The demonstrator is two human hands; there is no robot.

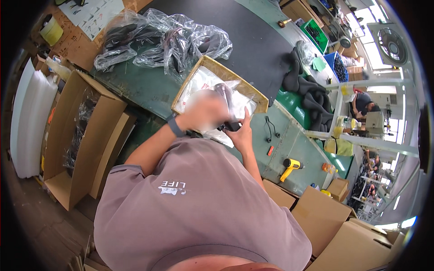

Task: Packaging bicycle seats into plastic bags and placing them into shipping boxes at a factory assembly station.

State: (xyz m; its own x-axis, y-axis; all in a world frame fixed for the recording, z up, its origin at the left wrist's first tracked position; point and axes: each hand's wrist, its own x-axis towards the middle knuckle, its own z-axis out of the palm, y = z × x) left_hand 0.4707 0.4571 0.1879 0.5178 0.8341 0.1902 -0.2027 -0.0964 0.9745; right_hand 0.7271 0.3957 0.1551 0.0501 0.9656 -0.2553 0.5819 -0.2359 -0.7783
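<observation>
A yellow-rimmed bin point(259, 100) stands in front of me on the green workbench, holding white plastic bags point(242, 101) with red print. Across the bags lies a dark, elongated piece point(224, 95) that looks partly wrapped in clear film; its exact kind is not clear. My right hand point(241, 132) grips the dark lower end of it at the bin's near right side, index finger pointing up. Over the bin, my left hand point(205, 109) is smeared, and its fingers cannot be made out. It wears a dark wristband point(174, 125).
Clear-bagged dark parts point(167, 38) lie beyond the bin. To the right are a black cable point(269, 128), a red-orange tool point(270, 150) and a yellow heat gun point(290, 168). Black curved parts point(312, 97) pile farther right. Cardboard boxes point(86, 135) flank me.
</observation>
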